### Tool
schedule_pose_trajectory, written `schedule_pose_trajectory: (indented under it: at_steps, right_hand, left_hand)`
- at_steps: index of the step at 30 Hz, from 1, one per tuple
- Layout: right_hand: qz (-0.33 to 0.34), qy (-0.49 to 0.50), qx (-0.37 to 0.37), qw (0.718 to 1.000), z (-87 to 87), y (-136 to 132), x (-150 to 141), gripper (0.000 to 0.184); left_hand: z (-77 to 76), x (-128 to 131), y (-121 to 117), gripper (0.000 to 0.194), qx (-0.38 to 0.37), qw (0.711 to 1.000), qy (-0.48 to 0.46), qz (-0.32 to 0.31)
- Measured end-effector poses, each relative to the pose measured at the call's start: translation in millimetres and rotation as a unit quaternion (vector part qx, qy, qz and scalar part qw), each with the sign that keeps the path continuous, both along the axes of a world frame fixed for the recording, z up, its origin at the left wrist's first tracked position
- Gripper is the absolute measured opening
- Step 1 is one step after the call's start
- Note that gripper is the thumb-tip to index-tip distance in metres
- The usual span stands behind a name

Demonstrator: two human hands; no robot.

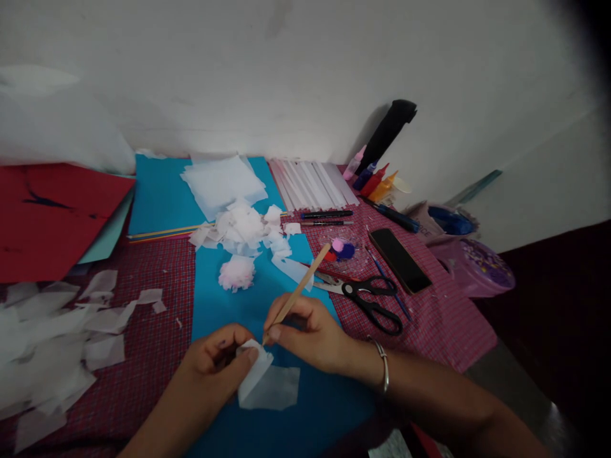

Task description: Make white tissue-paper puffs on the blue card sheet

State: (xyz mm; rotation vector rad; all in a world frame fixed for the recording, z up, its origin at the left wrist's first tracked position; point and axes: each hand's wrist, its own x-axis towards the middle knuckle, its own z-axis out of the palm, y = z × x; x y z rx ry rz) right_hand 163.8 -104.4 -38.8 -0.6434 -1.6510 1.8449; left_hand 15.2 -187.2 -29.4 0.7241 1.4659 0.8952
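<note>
My left hand (pixel 217 359) pinches a small folded piece of white tissue paper (pixel 255 369) above the blue sheet (pixel 217 318). In my right hand (pixel 310 334) is a thin wooden stick (pixel 305 280), held like a pencil, its lower tip at the upper edge of that paper. Beneath the fingers, a flat square of translucent white paper (pixel 281 389) lies on the blue sheet. Farther back sits a fluffy white and pale pink paper ball (pixel 237 273). Beyond it is a heap of torn white paper scraps (pixel 243 226).
Black-handled scissors (pixel 365 292) and a phone (pixel 400 259) lie to the right. Paint blobs (pixel 340 249) sit on a clear plastic piece. Paint bottles (pixel 375 178) stand near the wall. Loose white paper squares (pixel 52 343) spread at left, below a red sheet (pixel 52 216).
</note>
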Motion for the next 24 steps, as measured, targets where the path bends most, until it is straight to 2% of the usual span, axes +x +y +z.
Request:
schedule_pose_trajectory:
  at_steps: [12,24]
  right_hand:
    - [-0.002,-0.002,0.0,1.0,0.8,-0.2,-0.3,0.005]
    - [0.0,-0.002,0.009,1.0,-0.6,-0.8,-0.7,0.002]
  left_hand:
    - [-4.0,-0.4,-1.4,0.022,0.003,1.0,-0.003,0.009]
    - [-1.2,0.8,0.4,0.018,0.013,1.0,0.004,0.021]
